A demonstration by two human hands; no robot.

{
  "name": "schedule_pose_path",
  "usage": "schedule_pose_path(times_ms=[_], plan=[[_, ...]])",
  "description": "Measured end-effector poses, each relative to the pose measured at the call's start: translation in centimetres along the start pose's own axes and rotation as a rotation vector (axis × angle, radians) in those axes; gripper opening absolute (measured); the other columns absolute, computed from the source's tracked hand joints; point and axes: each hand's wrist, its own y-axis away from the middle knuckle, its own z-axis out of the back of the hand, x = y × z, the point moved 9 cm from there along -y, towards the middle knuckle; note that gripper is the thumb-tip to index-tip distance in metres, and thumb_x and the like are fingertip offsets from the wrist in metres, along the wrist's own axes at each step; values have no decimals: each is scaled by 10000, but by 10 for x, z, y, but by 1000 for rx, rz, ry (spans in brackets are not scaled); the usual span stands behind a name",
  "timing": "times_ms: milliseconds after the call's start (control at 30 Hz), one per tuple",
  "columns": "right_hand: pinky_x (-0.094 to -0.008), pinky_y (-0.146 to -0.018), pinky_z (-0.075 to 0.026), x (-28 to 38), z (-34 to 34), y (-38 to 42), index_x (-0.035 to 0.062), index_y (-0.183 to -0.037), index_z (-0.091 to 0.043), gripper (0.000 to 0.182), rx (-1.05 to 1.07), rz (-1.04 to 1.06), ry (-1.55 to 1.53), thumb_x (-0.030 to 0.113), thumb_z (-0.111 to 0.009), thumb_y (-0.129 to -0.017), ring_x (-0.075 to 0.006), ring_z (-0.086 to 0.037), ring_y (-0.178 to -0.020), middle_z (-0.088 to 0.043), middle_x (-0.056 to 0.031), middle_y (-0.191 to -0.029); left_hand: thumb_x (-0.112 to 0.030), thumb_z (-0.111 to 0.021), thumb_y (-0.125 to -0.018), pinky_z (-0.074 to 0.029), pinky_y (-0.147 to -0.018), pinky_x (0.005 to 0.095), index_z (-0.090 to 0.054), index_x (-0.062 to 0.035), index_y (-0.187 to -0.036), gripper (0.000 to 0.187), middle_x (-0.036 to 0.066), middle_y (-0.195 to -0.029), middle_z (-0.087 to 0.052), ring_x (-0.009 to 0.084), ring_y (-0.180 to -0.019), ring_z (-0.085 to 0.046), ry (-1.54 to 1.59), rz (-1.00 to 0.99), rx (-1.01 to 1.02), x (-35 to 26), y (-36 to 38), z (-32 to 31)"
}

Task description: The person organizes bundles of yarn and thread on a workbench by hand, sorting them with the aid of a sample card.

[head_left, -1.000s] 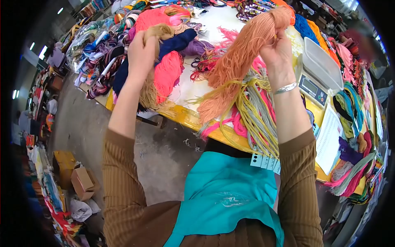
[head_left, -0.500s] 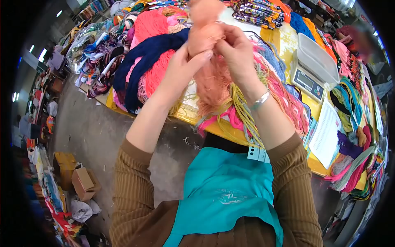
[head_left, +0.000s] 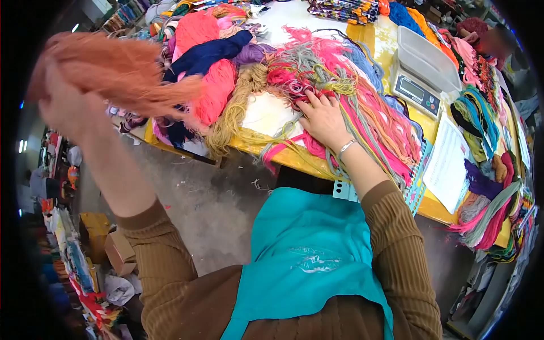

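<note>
At the far left, blurred by motion, my left hand point(head_left: 71, 105) is closed around a peach-orange yarn skein point(head_left: 122, 65); its loose strands trail to the right over the table's edge. My right hand point(head_left: 324, 118) rests on a tangled heap of pink, grey and olive yarn point(head_left: 362, 122), with its fingers spread and the fingertips among the strands. Left of that hand lies a tan yarn hank point(head_left: 243, 93), hanging partly over the table edge. Navy yarn point(head_left: 212, 54) lies across bright coral-pink yarn point(head_left: 218, 90) beyond it.
A digital scale point(head_left: 416, 93) carrying a clear plastic tray point(head_left: 428, 59) stands right of the heap. In front of it lies a printed sheet point(head_left: 447, 164). More yarn bundles point(head_left: 481, 122) line the table's right side. Cardboard boxes point(head_left: 120, 252) stand on the floor at left. A person point(head_left: 476, 28) is at the far right.
My left hand has carried the peach-orange skein from the centre to the far left. My right hand has let go of it and come down onto the yarn heap, fingers spreading.
</note>
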Motion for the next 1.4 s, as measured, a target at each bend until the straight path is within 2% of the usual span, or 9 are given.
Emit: schedule_pose_path(times_ms=[333,500,733,867,933,1000,1100,1200,1400], plan=[[-461,-966,-426,-10,17,-3,117,-1126,-654,365,-2,-31,-163,282,-647,-801,-307,-555,-1121,-592,-119,-1244,-90,-604,-938,-505,-926,306,-549,52,-1226,326,106,-1237,-592,180,-1090,-605,-255,161,104,-8,49,96],[-454,-790,-489,50,58,2,77,-872,-653,156,-124,178,-133,197,-644,-773,-287,-602,-945,-626,-82,-971,-140,-594,-960,-511,-896,310,-531,25,-1258,346,92,-1205,-601,173,-1072,-604,-85,527,141,76,107,186],[-403,-763,-495,152,39,-2,118,-928,-645,208,132,545,-319,251,-685,-774,-254,-612,-937,-631,-46,-960,-219,-575,-978,-486,-936,344,-537,47,-1234,371,108,-1190,-612,195,-1072,-609,-21,997,72,135,251,243],[-403,-850,-468,197,34,22,112,-916,-644,196,89,788,-514,216,-686,-755,-250,-608,-1002,-653,-51,-954,-218,-594,-966,-521,-889,355,-564,42,-1172,333,125,-1146,-629,207,-1027,-630,-38,1000,-121,147,278,272],[-407,-852,-466,184,12,8,81,-919,-650,221,311,633,-436,117,-656,-701,-282,-604,-995,-654,-83,-896,-229,-599,-964,-530,-877,362,-568,38,-1161,333,126,-1149,-628,215,-1020,-636,-89,961,-230,160,283,307],[-439,-763,-488,149,22,-6,72,-834,-616,134,152,521,-484,121,-631,-710,-292,-592,-907,-618,-83,-837,-239,-600,-964,-533,-872,362,-569,35,-1158,337,123,-1148,-627,215,-1019,-635,-173,922,-291,169,283,338],[-411,-795,-512,113,26,-8,77,-1111,-581,405,59,536,-355,105,-628,-709,-294,-588,-953,-599,-110,-977,-246,-603,-962,-533,-872,364,-565,36,-1160,346,117,-1141,-625,215,-1018,-632,-283,873,-350,174,288,372],[-406,-786,-513,103,5,-5,72,-1085,-579,380,221,416,-269,109,-628,-711,-295,-590,-944,-601,-108,-969,-244,-613,-955,-538,-859,366,-570,39,-1146,344,115,-1141,-621,214,-997,-633,-326,844,-388,185,298,393],[-409,-731,-502,101,-14,-35,69,-873,-589,141,123,325,23,125,-622,-748,-275,-619,-886,-633,-99,-846,-277,-688,-879,-568,-783,372,-619,52,-1076,389,131,-1109,-642,235,-924,-654,-615,782,-655,201,341,497]])
